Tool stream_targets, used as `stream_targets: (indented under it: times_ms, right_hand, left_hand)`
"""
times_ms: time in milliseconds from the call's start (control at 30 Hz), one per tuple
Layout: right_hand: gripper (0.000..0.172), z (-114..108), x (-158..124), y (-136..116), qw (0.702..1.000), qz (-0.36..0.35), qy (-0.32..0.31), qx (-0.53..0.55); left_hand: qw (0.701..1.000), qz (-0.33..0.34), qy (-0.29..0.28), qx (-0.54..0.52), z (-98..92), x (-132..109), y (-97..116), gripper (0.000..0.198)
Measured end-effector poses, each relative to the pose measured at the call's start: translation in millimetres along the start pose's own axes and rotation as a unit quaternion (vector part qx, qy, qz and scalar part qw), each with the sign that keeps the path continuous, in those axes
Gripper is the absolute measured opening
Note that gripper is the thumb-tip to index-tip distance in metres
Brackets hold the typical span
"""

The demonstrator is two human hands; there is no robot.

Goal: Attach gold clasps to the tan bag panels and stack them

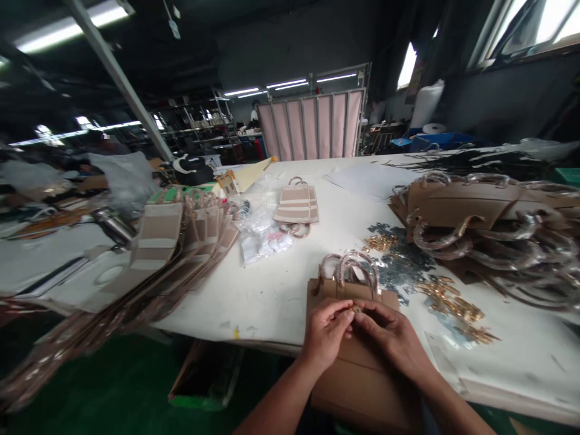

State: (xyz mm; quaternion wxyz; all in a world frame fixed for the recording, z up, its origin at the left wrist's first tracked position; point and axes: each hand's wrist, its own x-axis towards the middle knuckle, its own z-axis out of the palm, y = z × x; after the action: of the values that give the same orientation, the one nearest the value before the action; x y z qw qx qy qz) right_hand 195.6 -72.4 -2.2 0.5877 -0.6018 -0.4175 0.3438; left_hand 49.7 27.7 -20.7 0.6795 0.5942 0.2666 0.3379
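Note:
A small gold-coloured metal fitting [354, 309] is pinched between the fingertips of both hands. My left hand [327, 331] closes on it from the left, my right hand [390, 333] from the right; fingers cover most of it, so its exact shape is hidden. Directly beneath lies a brown handbag [357, 393], overhanging the table's front edge. Its rounded handles [357, 269], wrapped in clear film, point away from me. Right of the bag are a pile of gold metal fittings [453, 302] and many small dark grey plates [405, 263].
More brown bags with wrapped handles [480, 223] are heaped on the right of the white table [217, 302]. Striped bag panels [156, 235] lean in a stack at left. Farther back sit a striped bag [296, 204] and crumpled clear plastic [265, 232].

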Motion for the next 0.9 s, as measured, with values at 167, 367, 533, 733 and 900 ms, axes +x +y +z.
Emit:
stream_targets:
  times_ms: [167, 367, 533, 733, 900]
  right_hand:
    - [0.047, -1, -3, 9, 1.0, 0.01, 0.017, -0.017]
    - [0.047, -2, -2, 12, 0.999, 0.02, 0.03, 0.007]
    - [0.044, -7, -1, 23, 0.991, 0.035, 0.104, 0.075]
    - [0.035, -9, -2, 31, 0.987, 0.018, 0.104, 0.124]
    - [0.028, -13, 4, 28, 0.964, 0.005, 0.128, 0.234]
  left_hand:
    - [1.0, 0.004, 0.014, 0.009, 1.8, -6, -1, 0.045]
    - [1.0, -0.019, 0.013, -0.002, 5.3, -8, -3, 0.051]
    - [0.985, 0.058, 0.13, 0.094, -4.5, -7, 0, 0.042]
    - [0.968, 0.054, 0.13, 0.206, -19.3, 1, 2, 0.067]
    - [0.992, -0.012, 0.052, 0.115, -13.6, 9, 24, 0.07]
